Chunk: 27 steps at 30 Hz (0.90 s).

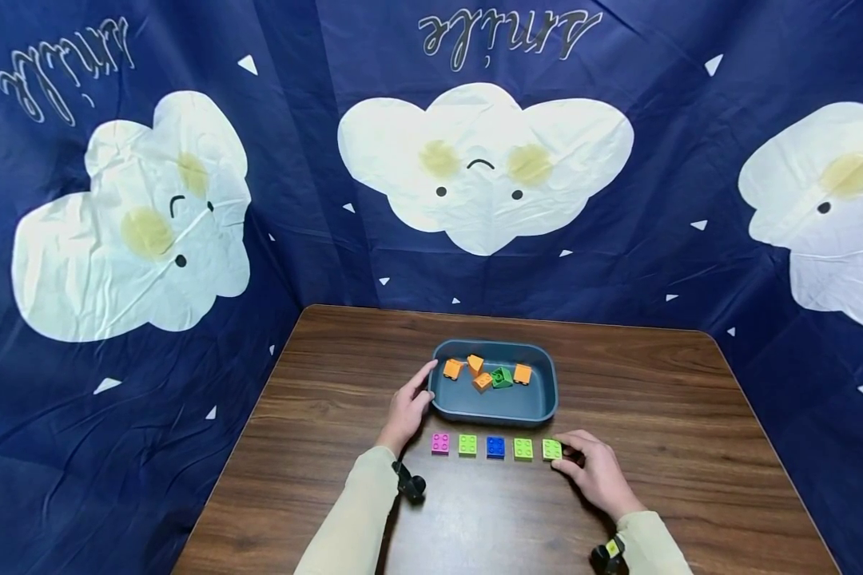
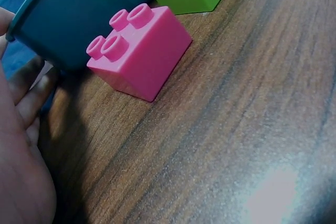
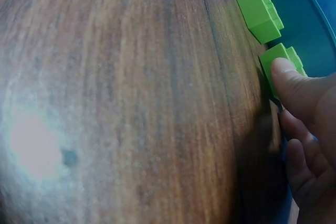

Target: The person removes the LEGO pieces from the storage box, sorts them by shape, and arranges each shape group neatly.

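Observation:
Five toy building bricks stand in a row on the wooden table: a pink brick [image 1: 440,444], a light green brick [image 1: 467,446], a blue brick [image 1: 495,447], another light green brick [image 1: 522,449] and a light green brick at the right end [image 1: 551,450]. My right hand [image 1: 595,471] pinches that end brick, its thumb [image 3: 286,72] on the near face. At the left end of the dark blue tray [image 1: 489,417], my left hand [image 1: 406,411] holds the side by the rim. In the left wrist view, the pink brick [image 2: 142,51] stands near that hand.
Inside the tray lie several orange pieces, including an orange block [image 1: 522,374], and a green piece [image 1: 502,377]. The brown table [image 1: 618,375] extends on both sides of the tray. Dark blue cloth with white clouds [image 1: 485,168] hangs behind and beside it.

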Motion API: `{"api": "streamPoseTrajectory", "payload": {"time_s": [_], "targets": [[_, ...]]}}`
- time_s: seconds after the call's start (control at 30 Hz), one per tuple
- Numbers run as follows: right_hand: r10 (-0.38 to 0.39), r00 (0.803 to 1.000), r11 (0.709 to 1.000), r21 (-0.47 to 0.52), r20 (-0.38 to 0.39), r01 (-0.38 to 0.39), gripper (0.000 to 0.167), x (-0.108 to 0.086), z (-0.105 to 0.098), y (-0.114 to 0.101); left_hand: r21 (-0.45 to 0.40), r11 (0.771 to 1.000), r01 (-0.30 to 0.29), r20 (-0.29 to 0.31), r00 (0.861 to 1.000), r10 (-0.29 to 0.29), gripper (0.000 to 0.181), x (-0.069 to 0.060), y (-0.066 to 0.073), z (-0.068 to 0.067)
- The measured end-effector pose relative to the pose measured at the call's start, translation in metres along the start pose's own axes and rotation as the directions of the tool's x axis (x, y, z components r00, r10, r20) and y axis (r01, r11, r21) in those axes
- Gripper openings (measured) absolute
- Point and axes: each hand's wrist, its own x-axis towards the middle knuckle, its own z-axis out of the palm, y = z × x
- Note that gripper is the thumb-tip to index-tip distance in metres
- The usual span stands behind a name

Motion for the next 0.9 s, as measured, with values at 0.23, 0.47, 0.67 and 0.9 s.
{"api": "streamPoseTrajectory", "payload": {"time_s": [0.23, 0.47, 0.67, 0.9], "targets": [[-0.014, 1.000, 1.000, -0.008, -0.009, 0.014, 0.037, -0.0006, 0.0008, 0.0010, -0.005, 1.000, -0.016, 0.000, 1.000, 0.016, 0.064, 0.0015, -0.0037, 0.0005], [-0.017, 1.000, 1.000, -0.010, -0.010, 0.017, 0.037, -0.0012, 0.0015, 0.0026, -0.022, 1.000, -0.002, 0.014, 1.000, 0.002, 0.062, 0.0023, -0.0052, 0.0002], [-0.002, 1.000, 1.000, -0.007, 0.005, 0.002, 0.037, -0.0017, 0.0013, 0.0032, -0.014, 1.000, -0.005, 0.008, 1.000, 0.005, 0.063, 0.0020, -0.0051, 0.0010], [0.025, 0.999, 1.000, 0.003, 0.024, -0.025, 0.036, -0.0012, 0.0000, 0.0012, -0.023, 1.000, -0.016, 0.005, 1.000, 0.016, 0.063, 0.0021, -0.0048, 0.0008]]}}
